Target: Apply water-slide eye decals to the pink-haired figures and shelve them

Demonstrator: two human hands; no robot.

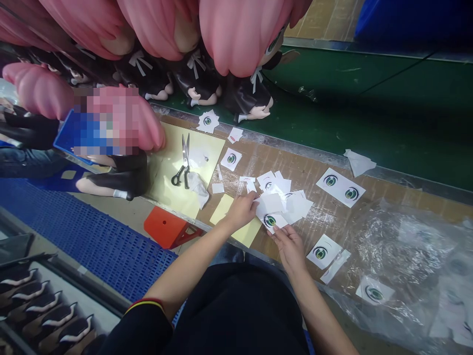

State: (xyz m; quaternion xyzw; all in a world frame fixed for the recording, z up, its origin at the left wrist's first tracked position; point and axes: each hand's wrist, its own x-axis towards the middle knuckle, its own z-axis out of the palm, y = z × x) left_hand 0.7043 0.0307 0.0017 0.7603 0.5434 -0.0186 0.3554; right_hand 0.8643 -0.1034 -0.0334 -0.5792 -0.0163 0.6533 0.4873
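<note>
My right hand (290,245) pinches the lower edge of a white sticker (272,221) printed with a green eye, thumb and fingers together. The fingers of my left hand (243,211) are closed at the left edge of a greyish-white piece of paper (269,203), which lies against the sticker's upper side. Whether the two are still joined I cannot tell. Just beyond my hands lies a loose pile of white paper pieces (297,206), some with eye prints. A yellow sheet (247,233) is partly under my left forearm.
Black-handled scissors (185,160) and a crumpled cloth (199,190) lie on a pale yellow sheet (162,197). More eye stickers (340,187) and clear plastic film (402,246) are at right. Pink-haired figures (236,44) line the green conveyor (369,93). An orange stool (164,227) stands below.
</note>
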